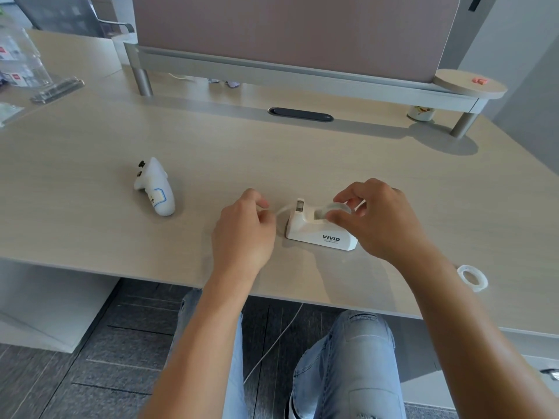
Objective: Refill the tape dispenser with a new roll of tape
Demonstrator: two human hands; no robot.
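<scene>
A white tape dispenser point(320, 231) marked VIVID stands on the light wooden desk point(90, 207), near its front edge. A clear roll of tape point(338, 208) sits in the dispenser's cradle, with my right hand point(375, 219) gripping it from above and the right. A thin strip of tape point(282, 209) runs from the roll past the cutter post to the left, and my left hand point(245, 228) pinches its free end. A second clear ring of tape point(472, 277) lies flat on the desk to the right, close to the front edge.
A white handheld controller point(155, 187) lies on the desk to the left. A raised monitor shelf point(272, 77) with grey legs spans the back, with a dark cable slot point(301, 114) below it. Clear plastic packaging point(21, 62) sits at the far left.
</scene>
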